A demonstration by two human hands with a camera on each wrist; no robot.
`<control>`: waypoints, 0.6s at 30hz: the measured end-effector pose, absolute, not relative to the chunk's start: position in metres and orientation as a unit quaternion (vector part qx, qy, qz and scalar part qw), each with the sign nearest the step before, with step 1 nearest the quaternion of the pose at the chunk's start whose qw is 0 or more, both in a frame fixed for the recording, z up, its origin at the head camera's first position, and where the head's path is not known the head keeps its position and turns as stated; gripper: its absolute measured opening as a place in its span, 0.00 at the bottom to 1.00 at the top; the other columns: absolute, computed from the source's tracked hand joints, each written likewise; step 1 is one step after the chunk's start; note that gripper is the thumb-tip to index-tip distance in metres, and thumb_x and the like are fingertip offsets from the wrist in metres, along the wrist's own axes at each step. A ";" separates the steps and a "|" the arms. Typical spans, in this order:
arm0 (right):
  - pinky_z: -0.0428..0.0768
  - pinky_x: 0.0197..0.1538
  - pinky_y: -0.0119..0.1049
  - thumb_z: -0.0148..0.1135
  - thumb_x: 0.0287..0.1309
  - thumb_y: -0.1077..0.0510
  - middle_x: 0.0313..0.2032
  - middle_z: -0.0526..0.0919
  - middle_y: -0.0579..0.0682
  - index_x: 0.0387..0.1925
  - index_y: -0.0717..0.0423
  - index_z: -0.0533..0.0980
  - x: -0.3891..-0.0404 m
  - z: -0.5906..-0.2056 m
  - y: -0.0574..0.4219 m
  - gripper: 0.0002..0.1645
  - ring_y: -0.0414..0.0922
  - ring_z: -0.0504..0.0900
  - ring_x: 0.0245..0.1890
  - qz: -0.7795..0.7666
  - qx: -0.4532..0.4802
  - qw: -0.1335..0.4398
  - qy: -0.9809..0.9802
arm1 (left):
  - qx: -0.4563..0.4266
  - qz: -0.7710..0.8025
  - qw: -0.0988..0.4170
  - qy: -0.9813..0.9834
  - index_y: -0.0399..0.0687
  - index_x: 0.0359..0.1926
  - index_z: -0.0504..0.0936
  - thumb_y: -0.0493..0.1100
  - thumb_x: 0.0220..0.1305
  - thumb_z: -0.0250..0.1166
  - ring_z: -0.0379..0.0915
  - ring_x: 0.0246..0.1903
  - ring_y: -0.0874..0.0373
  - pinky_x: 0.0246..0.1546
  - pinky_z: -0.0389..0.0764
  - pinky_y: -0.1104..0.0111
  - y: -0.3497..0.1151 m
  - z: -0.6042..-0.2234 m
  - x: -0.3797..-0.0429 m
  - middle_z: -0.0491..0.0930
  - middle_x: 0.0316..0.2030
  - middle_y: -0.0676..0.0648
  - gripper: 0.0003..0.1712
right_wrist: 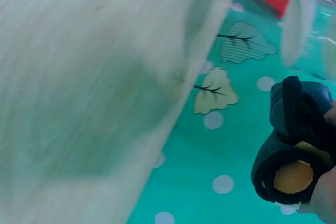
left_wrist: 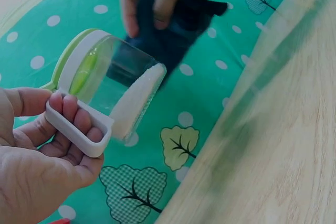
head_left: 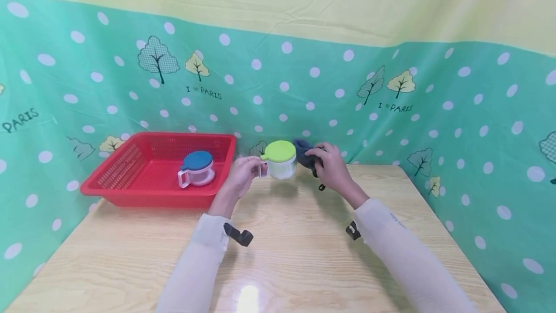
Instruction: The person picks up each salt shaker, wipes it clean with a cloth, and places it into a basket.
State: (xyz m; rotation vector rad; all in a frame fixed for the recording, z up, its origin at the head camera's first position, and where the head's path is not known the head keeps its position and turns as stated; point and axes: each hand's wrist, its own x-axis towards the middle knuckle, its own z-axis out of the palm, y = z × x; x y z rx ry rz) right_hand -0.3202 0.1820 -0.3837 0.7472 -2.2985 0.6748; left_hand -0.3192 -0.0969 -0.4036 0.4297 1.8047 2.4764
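My left hand (head_left: pixel 244 174) grips the white handle of a clear seasoning jar (left_wrist: pixel 118 87) with a green lid (head_left: pixel 280 151), its fingers curled through the handle. White grainy contents lie at the jar's bottom, and the jar is held above the table. My right hand (head_left: pixel 332 165) pinches a dark blue cloth (left_wrist: pixel 173 24) between thumb and fingers. In the head view the cloth is right at the jar's right side. From the right wrist view the cloth (right_wrist: pixel 294 145) looks bunched into folds, with the right hand only partly visible at the frame's edge.
A red plastic basket (head_left: pixel 158 202) stands at the back left of the wooden table (head_left: pixel 278 255). Inside it sits a similar clear jar (head_left: pixel 200 173) with a blue lid. A green polka-dot curtain (head_left: pixel 282 86) hangs behind and along the sides.
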 end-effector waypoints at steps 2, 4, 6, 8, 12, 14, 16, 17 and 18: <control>0.76 0.52 0.56 0.60 0.57 0.76 0.48 0.82 0.61 0.44 0.56 0.86 -0.320 -0.379 0.180 0.20 0.62 0.77 0.47 0.261 0.286 0.321 -0.864 | 0.137 0.795 0.023 0.591 0.40 0.28 0.82 0.29 0.71 0.52 0.76 0.33 0.57 0.43 0.79 0.68 -0.096 -0.405 -0.319 0.79 0.28 0.48 0.16; 0.76 0.51 0.55 0.60 0.57 0.76 0.48 0.82 0.61 0.44 0.56 0.86 -0.319 -0.375 0.178 0.20 0.62 0.77 0.46 0.263 0.290 0.333 -0.858 | 0.136 0.790 0.021 0.598 0.39 0.28 0.81 0.29 0.71 0.52 0.75 0.33 0.57 0.43 0.79 0.68 -0.096 -0.406 -0.319 0.79 0.28 0.48 0.16; 0.76 0.50 0.55 0.61 0.57 0.76 0.48 0.83 0.61 0.44 0.56 0.86 -0.317 -0.372 0.177 0.19 0.62 0.77 0.46 0.261 0.294 0.345 -0.852 | 0.133 0.786 0.015 0.603 0.38 0.28 0.81 0.29 0.70 0.53 0.75 0.33 0.57 0.42 0.79 0.68 -0.095 -0.407 -0.319 0.79 0.27 0.48 0.14; 0.76 0.49 0.56 0.61 0.57 0.76 0.48 0.83 0.60 0.43 0.55 0.87 -0.315 -0.369 0.177 0.19 0.62 0.77 0.45 0.253 0.300 0.358 -0.847 | 0.129 0.784 0.010 0.607 0.36 0.28 0.81 0.29 0.70 0.53 0.74 0.33 0.57 0.42 0.79 0.69 -0.095 -0.408 -0.319 0.79 0.27 0.47 0.13; 0.77 0.46 0.58 0.63 0.55 0.75 0.47 0.84 0.59 0.42 0.54 0.87 -0.310 -0.367 0.177 0.18 0.62 0.77 0.42 0.215 0.315 0.386 -0.840 | 0.130 0.779 0.001 0.614 0.34 0.29 0.80 0.30 0.70 0.52 0.74 0.33 0.56 0.41 0.79 0.69 -0.095 -0.410 -0.321 0.78 0.28 0.47 0.13; 0.77 0.44 0.59 0.64 0.54 0.74 0.47 0.85 0.58 0.41 0.53 0.87 -0.306 -0.365 0.177 0.18 0.61 0.78 0.42 0.189 0.322 0.399 -0.837 | 0.131 0.777 -0.003 0.616 0.34 0.29 0.81 0.30 0.71 0.52 0.74 0.33 0.57 0.41 0.79 0.69 -0.095 -0.410 -0.322 0.78 0.28 0.47 0.14; 0.77 0.42 0.60 0.64 0.53 0.74 0.48 0.85 0.57 0.42 0.52 0.87 -0.302 -0.365 0.177 0.19 0.61 0.78 0.42 0.163 0.330 0.406 -0.836 | 0.130 0.775 -0.008 0.618 0.34 0.29 0.80 0.30 0.71 0.52 0.74 0.33 0.57 0.41 0.78 0.69 -0.094 -0.411 -0.322 0.78 0.27 0.47 0.14; 0.77 0.41 0.59 0.65 0.53 0.74 0.48 0.85 0.57 0.42 0.51 0.87 -0.299 -0.365 0.177 0.19 0.61 0.78 0.42 0.147 0.332 0.410 -0.837 | 0.129 0.772 -0.009 0.622 0.34 0.29 0.80 0.30 0.71 0.52 0.74 0.33 0.57 0.41 0.78 0.69 -0.095 -0.412 -0.322 0.78 0.27 0.47 0.14; 0.77 0.40 0.58 0.66 0.53 0.73 0.48 0.85 0.56 0.42 0.51 0.87 -0.297 -0.365 0.177 0.19 0.60 0.78 0.42 0.129 0.335 0.411 -0.838 | 0.127 0.772 -0.009 0.623 0.34 0.29 0.80 0.30 0.71 0.52 0.74 0.33 0.56 0.41 0.78 0.69 -0.095 -0.413 -0.321 0.78 0.27 0.47 0.14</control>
